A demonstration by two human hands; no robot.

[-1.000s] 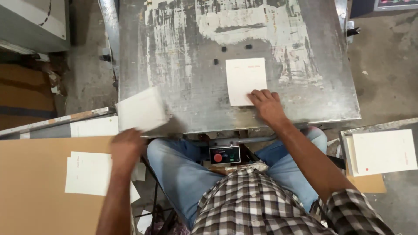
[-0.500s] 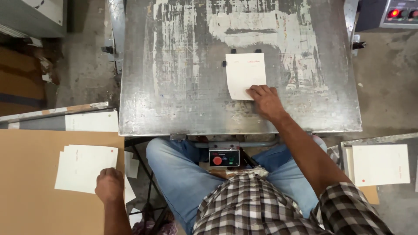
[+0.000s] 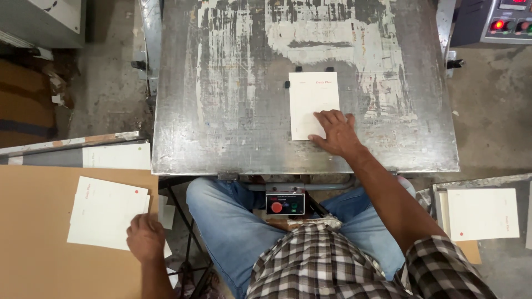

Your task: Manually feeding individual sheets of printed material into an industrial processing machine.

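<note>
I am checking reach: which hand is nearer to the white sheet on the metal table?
Right. The right hand rests on the sheet at its lower right corner; the left hand is far off, on a paper stack.

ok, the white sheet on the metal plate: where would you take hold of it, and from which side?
Probably the near right corner of the white sheet, coming from the person's side. It lies flat on the metal plate against small black stops at its top and left edges, so those sides are blocked. The right hand already rests its fingers there.
</note>
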